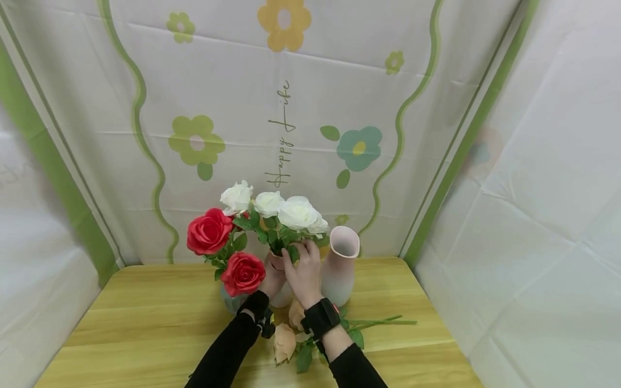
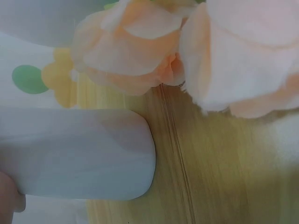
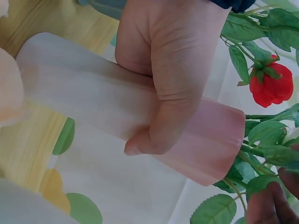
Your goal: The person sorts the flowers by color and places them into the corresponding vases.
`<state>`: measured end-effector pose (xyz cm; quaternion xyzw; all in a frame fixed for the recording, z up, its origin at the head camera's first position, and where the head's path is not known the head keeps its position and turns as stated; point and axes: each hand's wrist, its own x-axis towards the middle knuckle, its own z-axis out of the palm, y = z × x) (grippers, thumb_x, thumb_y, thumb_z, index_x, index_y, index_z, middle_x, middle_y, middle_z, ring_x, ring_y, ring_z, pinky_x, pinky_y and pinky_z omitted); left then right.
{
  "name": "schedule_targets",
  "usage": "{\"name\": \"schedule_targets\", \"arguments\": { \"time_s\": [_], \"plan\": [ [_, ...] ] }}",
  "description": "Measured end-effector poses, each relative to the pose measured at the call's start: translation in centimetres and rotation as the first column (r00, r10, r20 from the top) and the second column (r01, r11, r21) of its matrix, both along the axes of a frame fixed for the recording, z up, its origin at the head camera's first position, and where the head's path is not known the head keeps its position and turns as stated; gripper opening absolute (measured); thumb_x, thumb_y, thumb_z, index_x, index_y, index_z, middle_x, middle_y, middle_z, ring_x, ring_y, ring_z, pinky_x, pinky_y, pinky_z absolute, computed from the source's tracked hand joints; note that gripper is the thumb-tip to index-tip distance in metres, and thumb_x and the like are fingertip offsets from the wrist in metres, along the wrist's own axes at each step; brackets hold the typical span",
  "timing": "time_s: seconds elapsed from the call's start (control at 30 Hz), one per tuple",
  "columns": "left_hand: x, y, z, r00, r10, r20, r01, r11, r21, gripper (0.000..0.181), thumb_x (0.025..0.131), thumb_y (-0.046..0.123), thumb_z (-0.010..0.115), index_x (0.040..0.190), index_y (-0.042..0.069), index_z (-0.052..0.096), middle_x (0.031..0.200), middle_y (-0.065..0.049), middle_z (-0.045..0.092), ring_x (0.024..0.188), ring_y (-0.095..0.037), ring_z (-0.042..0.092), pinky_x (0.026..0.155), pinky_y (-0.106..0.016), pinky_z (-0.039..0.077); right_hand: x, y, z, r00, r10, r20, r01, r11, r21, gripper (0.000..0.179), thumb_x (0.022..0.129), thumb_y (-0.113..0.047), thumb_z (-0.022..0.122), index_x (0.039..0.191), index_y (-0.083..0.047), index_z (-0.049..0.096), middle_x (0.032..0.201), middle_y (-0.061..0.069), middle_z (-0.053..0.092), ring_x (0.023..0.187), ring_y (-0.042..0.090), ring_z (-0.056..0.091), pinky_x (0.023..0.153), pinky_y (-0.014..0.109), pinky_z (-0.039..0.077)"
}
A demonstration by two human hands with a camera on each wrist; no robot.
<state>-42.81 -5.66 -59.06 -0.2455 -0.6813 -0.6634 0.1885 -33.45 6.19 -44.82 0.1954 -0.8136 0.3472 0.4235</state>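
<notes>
In the head view, the left hand grips a slim pink-and-white vase, its body partly hidden by the arms. The right wrist view shows that vase with the left hand's thumb and palm wrapped round its neck. White roses stand in it, green stems and leaves coming out of the pink mouth. Over the mouth, the right hand pinches among the leaves and stems below the blooms. Some of its fingers show at the lower right edge of the right wrist view.
Left of the hands, red roses stand in a bluish-grey vase. A second pink-and-white vase stands upright, flowerless, at the right. Peach roses lie on the wooden table under the right forearm, stems pointing right. A printed cloth hangs behind.
</notes>
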Motion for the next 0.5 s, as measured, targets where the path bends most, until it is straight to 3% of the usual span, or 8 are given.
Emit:
{"name": "schedule_targets", "arguments": {
  "time_s": [0.1, 0.17, 0.23, 0.33, 0.4, 0.5],
  "plan": [
    [-0.3, 0.1, 0.0, 0.999, -0.024, -0.035, 0.025, 0.999, 0.030, 0.083, 0.093, 0.018, 0.072, 0.158, 0.013, 0.020, 0.154, -0.011, 0.034, 0.140, -0.026, 0.033, 0.112, -0.040, 0.037, -0.3, -0.3, 0.1, 1.000, -0.013, 0.017, 0.013, 1.000, -0.017, 0.015, 0.094, -0.016, 0.070, 0.098, -0.001, 0.070, 0.106, 0.014, 0.056, 0.094, 0.029, 0.056, 0.080, 0.041, 0.051],
    [1.4, 0.3, 2.2, 1.000, -0.018, -0.018, 0.019, 1.000, 0.018, 0.075, 0.094, 0.013, 0.069, 0.155, 0.007, 0.026, 0.150, -0.016, 0.039, 0.137, -0.031, 0.037, 0.110, -0.044, 0.038, -0.5, -0.4, 0.1, 0.999, -0.023, 0.024, 0.023, 0.999, -0.022, 0.014, 0.093, -0.015, 0.070, 0.096, -0.001, 0.070, 0.104, 0.014, 0.056, 0.093, 0.030, 0.056, 0.078, 0.042, 0.052],
    [3.2, 0.4, 4.4, 1.000, -0.004, 0.014, 0.003, 1.000, 0.003, 0.056, 0.094, 0.007, 0.066, 0.143, -0.004, 0.041, 0.128, -0.022, 0.055, 0.120, -0.031, 0.052, 0.101, -0.042, 0.047, -0.5, -0.4, 0.1, 0.999, -0.033, 0.025, 0.034, 0.999, -0.015, 0.013, 0.093, -0.014, 0.071, 0.094, -0.001, 0.071, 0.104, 0.015, 0.057, 0.092, 0.030, 0.056, 0.077, 0.043, 0.052],
    [4.7, 0.4, 6.2, 0.998, 0.022, 0.064, -0.020, 0.999, -0.039, 0.040, 0.093, -0.002, 0.063, 0.127, -0.013, 0.047, 0.098, -0.023, 0.059, 0.095, -0.027, 0.059, 0.082, -0.034, 0.052, -0.8, -0.4, 0.0, 0.998, -0.062, 0.017, 0.062, 0.997, 0.036, 0.015, 0.091, -0.015, 0.073, 0.093, 0.000, 0.072, 0.103, 0.015, 0.058, 0.092, 0.031, 0.056, 0.078, 0.043, 0.053],
    [5.5, 0.4, 7.2, 0.992, 0.022, 0.124, -0.018, 0.999, -0.034, 0.040, 0.091, -0.007, 0.062, 0.127, -0.014, 0.046, 0.098, -0.023, 0.058, 0.093, -0.020, 0.057, 0.080, -0.031, 0.051, -0.9, -0.3, -0.2, 0.997, -0.080, 0.018, 0.079, 0.994, 0.075, 0.015, 0.090, -0.014, 0.073, 0.092, 0.001, 0.072, 0.101, 0.015, 0.059, 0.090, 0.031, 0.057, 0.078, 0.043, 0.053],
    [5.9, 0.6, 7.9, 0.982, -0.041, 0.182, 0.035, 0.999, 0.035, 0.057, 0.092, -0.011, 0.059, 0.143, -0.010, 0.033, 0.123, -0.024, 0.054, 0.109, -0.014, 0.054, 0.092, -0.030, 0.049, -1.1, -0.2, -0.5, 0.995, -0.097, 0.027, 0.093, 0.990, 0.110, 0.013, 0.089, -0.013, 0.074, 0.090, 0.000, 0.074, 0.096, 0.014, 0.060, 0.088, 0.032, 0.058, 0.078, 0.045, 0.053]
  ]
}}
